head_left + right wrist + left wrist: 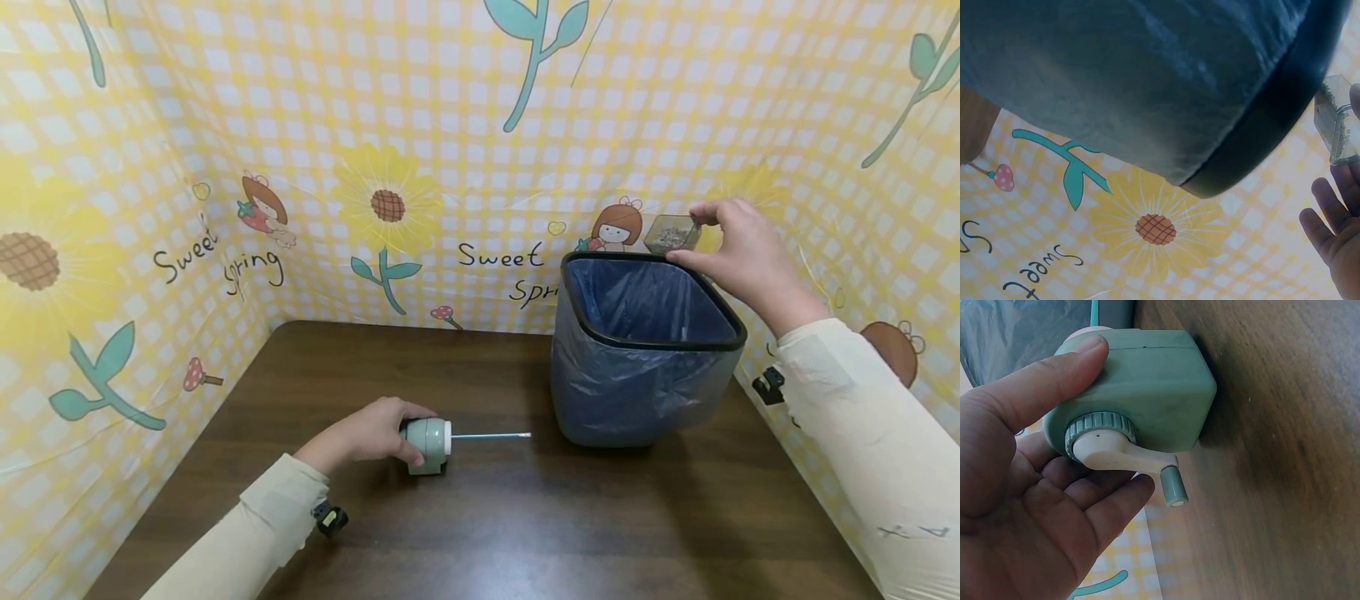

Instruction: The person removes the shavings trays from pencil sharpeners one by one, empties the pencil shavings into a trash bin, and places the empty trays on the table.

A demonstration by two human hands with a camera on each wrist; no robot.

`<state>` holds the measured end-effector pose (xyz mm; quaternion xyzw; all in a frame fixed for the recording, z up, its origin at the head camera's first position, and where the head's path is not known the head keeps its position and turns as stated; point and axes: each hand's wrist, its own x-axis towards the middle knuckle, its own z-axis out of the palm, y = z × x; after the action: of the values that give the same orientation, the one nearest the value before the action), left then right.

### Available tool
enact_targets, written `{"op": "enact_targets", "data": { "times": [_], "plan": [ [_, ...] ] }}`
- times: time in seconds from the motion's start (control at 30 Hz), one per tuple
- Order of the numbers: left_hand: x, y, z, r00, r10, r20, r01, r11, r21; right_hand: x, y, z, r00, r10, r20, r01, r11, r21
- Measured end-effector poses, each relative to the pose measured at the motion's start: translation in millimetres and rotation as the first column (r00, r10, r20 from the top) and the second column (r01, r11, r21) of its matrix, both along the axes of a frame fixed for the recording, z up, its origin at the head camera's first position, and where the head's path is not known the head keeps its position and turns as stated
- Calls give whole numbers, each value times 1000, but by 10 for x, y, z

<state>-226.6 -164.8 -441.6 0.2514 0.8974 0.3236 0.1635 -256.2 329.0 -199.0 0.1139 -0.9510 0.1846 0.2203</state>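
My left hand (375,429) grips a green hand-crank pencil sharpener (427,442) low over the table, with the thumb across its top in the left wrist view. The sharpener's cream crank arm (1129,453) and green knob (1174,486) face the palm. A blue pencil (491,435) sticks out of its white front, pointing right. Up at the bin's back rim, my right hand (746,254) pinches a small see-through shavings drawer (663,236) between thumb and fingers. Shavings lie inside that drawer, which also shows at the edge of the right wrist view.
A bin (637,400) with a black rim (660,342) and a bluish plastic liner (637,292) stands at the right on the dark wooden table (487,533). Yellow checked cloth (465,125) with flower prints surrounds the table at the back and sides.
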Motion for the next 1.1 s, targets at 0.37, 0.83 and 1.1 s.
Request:
{"op": "enact_targets", "data": {
  "times": [0.37, 0.83, 1.1],
  "plan": [
    [-17, -5, -21, 1000, -12, -9, 12, 1000, 6, 37, 18, 20, 1000, -15, -2, 15, 997, 71],
    [1, 8, 0, 1000, 7, -9, -7, 1000, 0, 30, 23, 53, 1000, -13, -17, 16, 980, 201],
    [0, 8, 0, 1000, 10, -6, -10, 1000, -1, 3, 26, 61, 998, -6, -59, 22, 960, 279]
  ]
}}
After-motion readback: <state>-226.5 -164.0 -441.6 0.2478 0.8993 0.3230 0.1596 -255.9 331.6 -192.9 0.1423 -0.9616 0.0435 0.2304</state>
